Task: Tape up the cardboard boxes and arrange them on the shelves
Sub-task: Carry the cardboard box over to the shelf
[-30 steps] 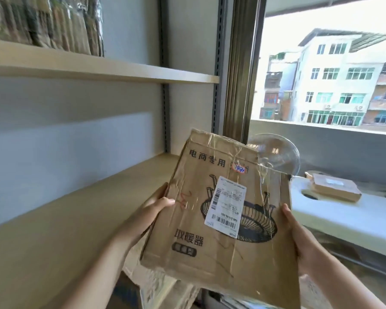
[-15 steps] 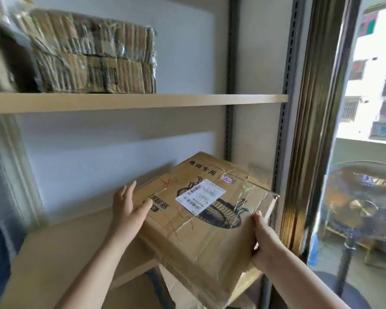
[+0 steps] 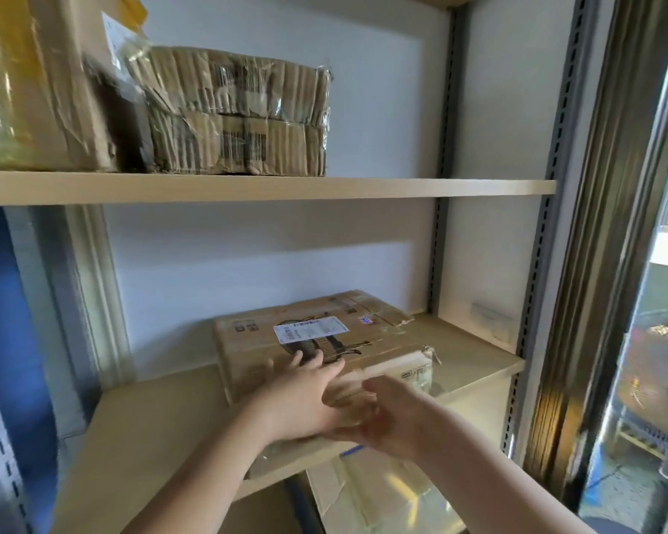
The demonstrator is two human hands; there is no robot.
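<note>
Head view: taped cardboard box (image 3: pixel 317 341) lying flat on lower shelf (image 3: pixel 151 425); left hand (image 3: pixel 305 395) flat on its top, fingers straight; right hand (image 3: pixel 386 418) beside, blurred, grip indeterminable

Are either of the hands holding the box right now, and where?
Neither grips it. The box lies on the shelf; left hand rests flat on top, right hand is blurred, open.

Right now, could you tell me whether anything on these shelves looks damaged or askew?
Yes: the bundle of corrugated cardboard on the upper shelf has crushed, torn edges under its wrap.
</note>
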